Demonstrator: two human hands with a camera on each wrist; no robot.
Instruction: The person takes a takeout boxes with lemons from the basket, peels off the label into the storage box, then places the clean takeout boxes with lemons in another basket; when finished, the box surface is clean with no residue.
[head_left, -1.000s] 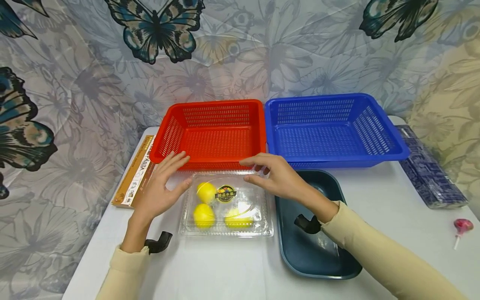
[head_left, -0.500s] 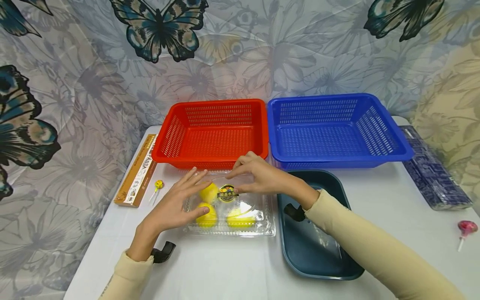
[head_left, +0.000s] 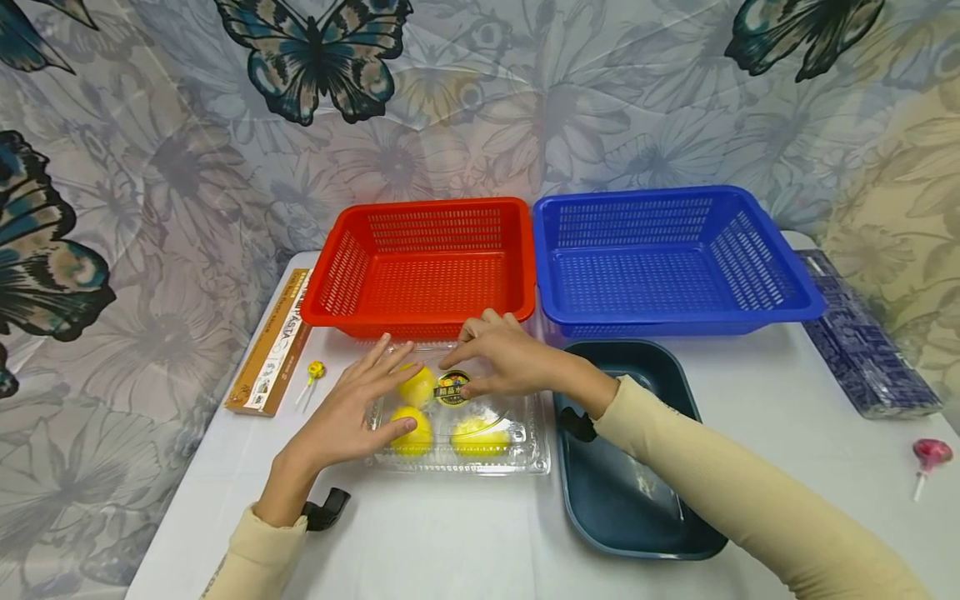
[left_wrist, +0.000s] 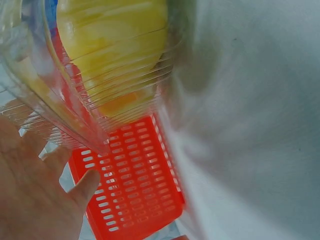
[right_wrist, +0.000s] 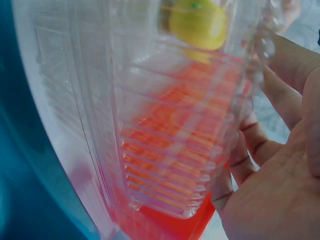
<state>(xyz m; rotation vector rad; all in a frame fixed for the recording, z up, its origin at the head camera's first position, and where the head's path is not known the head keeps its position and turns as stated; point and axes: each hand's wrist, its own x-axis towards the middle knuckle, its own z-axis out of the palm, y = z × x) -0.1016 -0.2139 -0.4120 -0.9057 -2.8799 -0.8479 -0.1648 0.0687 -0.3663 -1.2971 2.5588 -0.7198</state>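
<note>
A clear plastic clamshell box [head_left: 517,457] with a fruit label [head_left: 452,388] on its closed lid lies on the white table. Inside are three yellow lemons, one at front left [head_left: 411,432], one behind it [head_left: 417,387] and one at front right [head_left: 480,438]. Over the box's left side, my left hand [head_left: 348,412] spreads its fingers, thumb above the front left lemon. My right hand [head_left: 506,357] hovers over the lid's back, fingers bent loosely and thumb tip by the label. Both wrist views show the box's ribbed side beside the left hand [left_wrist: 40,195] and right hand [right_wrist: 280,185].
Behind the box stand a red basket [head_left: 442,283] and a blue basket [head_left: 630,283]. A dark teal tray [head_left: 622,517] lies under my right forearm. At left are a pasta box [head_left: 262,358] and a yellow lollipop [head_left: 316,369]; at right, a dark patterned package [head_left: 870,342] and a pink lollipop [head_left: 932,454].
Both hands have come inward over the clamshell box, the left moving right and the right moving left. The yellow lollipop, hidden at first, now shows. The box has stayed put.
</note>
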